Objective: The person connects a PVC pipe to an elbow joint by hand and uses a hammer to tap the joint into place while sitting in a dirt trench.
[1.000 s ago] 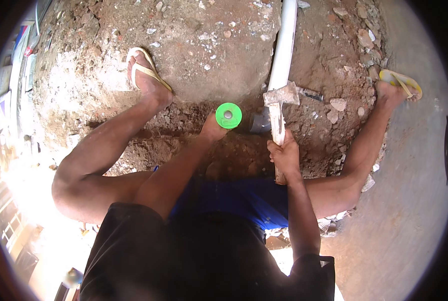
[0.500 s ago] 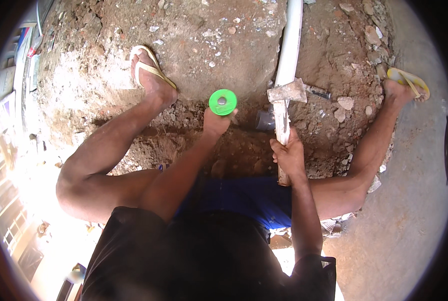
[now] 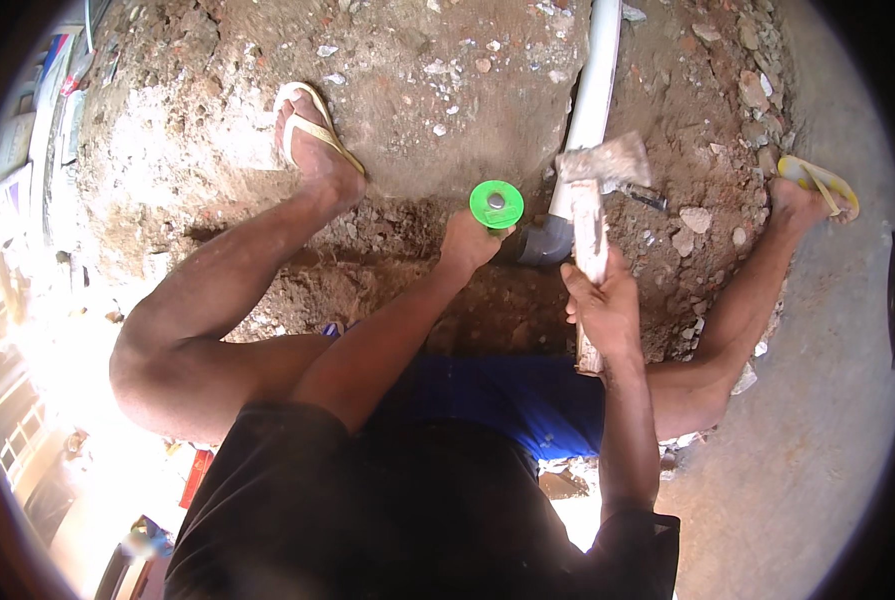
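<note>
My left hand (image 3: pixel 469 240) is closed around a chisel with a round green hand guard (image 3: pixel 507 212). The chisel's grey metal striking end shows in the middle of the guard; its blade is hidden below. In my right hand (image 3: pixel 607 308) is a hatchet (image 3: pixel 589 225), gripped by its pale, worn wooden handle. The hatchet's dusty head is raised above the ground, to the right of the guard and apart from it. Between the two hands a dark grey pipe fitting (image 3: pixel 547 242) lies in the trench, joined to a white pipe (image 3: pixel 595 85).
A dug trench (image 3: pixel 367 265) runs across between my legs through broken earth and rubble. Behind the hatchet head lies a dark flat piece (image 3: pixel 651 199). Loose stones (image 3: pixel 695 218) are scattered at the right, beside a smooth concrete floor (image 3: pixel 817 400). My sandalled feet stand on either side.
The chisel and my left hand have shifted right, nearer the pipe fitting. My right hand and the hatchet have also moved right, and the hatchet head sits a little higher in view.
</note>
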`<act>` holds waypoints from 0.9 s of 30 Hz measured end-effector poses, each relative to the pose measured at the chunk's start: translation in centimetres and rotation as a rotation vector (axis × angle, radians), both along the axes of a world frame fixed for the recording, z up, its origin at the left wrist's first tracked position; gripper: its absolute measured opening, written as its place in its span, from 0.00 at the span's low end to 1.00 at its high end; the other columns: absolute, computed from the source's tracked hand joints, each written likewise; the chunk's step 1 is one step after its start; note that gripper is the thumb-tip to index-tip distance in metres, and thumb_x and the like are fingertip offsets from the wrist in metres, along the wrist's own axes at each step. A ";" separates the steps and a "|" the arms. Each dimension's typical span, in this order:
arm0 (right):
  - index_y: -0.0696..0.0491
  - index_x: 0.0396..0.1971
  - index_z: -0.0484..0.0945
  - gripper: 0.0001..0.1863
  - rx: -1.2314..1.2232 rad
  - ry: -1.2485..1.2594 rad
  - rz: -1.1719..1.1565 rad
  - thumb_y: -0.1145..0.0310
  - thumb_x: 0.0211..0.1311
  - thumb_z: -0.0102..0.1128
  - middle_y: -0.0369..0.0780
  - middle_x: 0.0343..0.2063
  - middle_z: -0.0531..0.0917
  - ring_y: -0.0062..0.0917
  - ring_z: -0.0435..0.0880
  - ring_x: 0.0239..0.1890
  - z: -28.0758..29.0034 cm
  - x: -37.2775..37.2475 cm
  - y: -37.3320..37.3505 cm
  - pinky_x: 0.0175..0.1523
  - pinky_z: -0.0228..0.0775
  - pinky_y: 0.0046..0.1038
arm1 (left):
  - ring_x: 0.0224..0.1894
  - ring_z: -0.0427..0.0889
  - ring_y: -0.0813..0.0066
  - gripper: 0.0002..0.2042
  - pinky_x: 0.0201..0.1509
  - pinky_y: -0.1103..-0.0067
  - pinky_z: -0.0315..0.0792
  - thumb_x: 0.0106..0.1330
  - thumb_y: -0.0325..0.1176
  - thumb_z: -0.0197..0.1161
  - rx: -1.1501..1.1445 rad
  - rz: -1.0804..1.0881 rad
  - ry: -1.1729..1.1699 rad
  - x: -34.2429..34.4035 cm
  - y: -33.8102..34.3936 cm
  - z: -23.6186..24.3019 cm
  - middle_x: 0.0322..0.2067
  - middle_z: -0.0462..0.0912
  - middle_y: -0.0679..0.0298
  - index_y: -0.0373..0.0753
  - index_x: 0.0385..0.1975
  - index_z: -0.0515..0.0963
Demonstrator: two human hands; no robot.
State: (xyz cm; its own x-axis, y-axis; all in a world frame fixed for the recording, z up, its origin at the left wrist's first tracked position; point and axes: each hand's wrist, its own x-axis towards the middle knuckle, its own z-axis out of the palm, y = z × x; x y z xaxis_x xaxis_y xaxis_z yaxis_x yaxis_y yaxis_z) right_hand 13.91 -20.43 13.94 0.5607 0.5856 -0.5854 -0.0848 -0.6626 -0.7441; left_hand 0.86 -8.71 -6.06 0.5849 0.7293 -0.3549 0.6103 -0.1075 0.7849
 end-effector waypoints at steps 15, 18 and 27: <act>0.53 0.52 0.69 0.21 -0.357 -0.411 0.487 0.65 0.61 0.58 0.61 0.34 0.81 0.57 0.80 0.41 -3.6 -0.2 -1.6 0.47 0.75 0.48 | 0.41 0.84 0.51 0.24 0.43 0.62 0.78 0.47 0.56 0.75 -0.048 -0.039 -0.026 -1.1 -1.6 -2.2 0.35 0.86 0.54 0.45 0.38 0.84; 0.58 0.52 0.69 0.19 0.089 -0.339 0.161 0.73 0.62 0.60 0.51 0.34 0.85 0.29 0.86 0.35 0.0 -0.2 0.6 0.42 0.78 0.31 | 0.41 0.84 0.52 0.24 0.43 0.62 0.77 0.47 0.55 0.75 -0.063 -0.064 0.008 -1.3 -1.2 -2.0 0.35 0.86 0.54 0.46 0.38 0.84; 0.56 0.47 0.69 0.19 -0.272 -0.520 0.553 0.67 0.57 0.61 0.57 0.30 0.82 0.49 0.84 0.35 -6.9 -1.2 -2.7 0.38 0.78 0.43 | 0.44 0.84 0.56 0.24 0.47 0.67 0.77 0.51 0.52 0.75 -0.124 -0.163 0.091 -0.6 -0.9 -2.0 0.40 0.86 0.57 0.45 0.44 0.82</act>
State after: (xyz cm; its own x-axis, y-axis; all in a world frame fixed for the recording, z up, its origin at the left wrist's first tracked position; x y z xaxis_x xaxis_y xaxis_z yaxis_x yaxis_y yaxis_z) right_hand 12.73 -23.11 7.00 0.4717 0.7324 -0.4910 0.6212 -0.6712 -0.4045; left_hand 0.27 -9.62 -8.03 0.6533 0.5751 -0.4924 0.6614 -0.1170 0.7408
